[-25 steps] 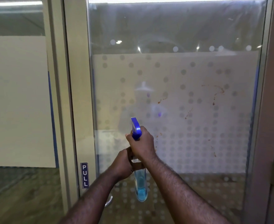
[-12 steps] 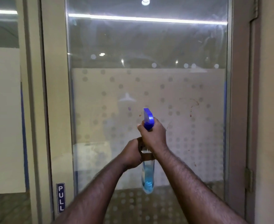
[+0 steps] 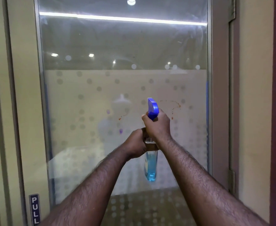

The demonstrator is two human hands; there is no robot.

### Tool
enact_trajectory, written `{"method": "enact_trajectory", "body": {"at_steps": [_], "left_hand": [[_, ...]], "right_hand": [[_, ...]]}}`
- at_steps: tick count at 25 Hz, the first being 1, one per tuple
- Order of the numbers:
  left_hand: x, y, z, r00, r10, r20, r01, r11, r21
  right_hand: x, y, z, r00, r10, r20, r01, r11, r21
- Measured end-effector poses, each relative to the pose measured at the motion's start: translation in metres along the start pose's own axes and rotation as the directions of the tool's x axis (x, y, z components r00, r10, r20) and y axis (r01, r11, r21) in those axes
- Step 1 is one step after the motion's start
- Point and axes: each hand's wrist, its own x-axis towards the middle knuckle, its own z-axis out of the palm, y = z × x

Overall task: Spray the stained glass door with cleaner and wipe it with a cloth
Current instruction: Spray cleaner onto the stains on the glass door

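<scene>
Right hand (image 3: 156, 126) clenched the bottle (image 3: 150, 165) at its trigger neck, left hand (image 3: 136, 144) wrapped below to steady it, nozzle aimed at the door's (image 3: 101, 88) stains (image 3: 174, 106) just beyond.

Glass door (image 3: 85, 46) with a frosted white band patterned in grey dots, marked by orange-brown stains (image 3: 173, 106). Spray bottle (image 3: 150, 163) clear, holding light blue liquid, with a deep blue nozzle. Dark blue sign (image 3: 35, 209) with white "PULL" lettering.
</scene>
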Motion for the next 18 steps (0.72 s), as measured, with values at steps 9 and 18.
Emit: {"method": "enact_trajectory", "body": {"at_steps": [9,18], "left_hand": [[0.044,0.028,0.047,0.999,0.016,0.048,-0.016,1.000,-0.012],[0.068,0.049,0.131,0.987,0.061,0.149,-0.056,0.998,-0.039]], "right_hand": [[0.032,0.016,-0.055,0.997,0.005,-0.071,-0.005,1.000,0.010],[0.042,0.060,-0.129,0.983,0.065,-0.169,-0.075,0.996,-0.057]]}}
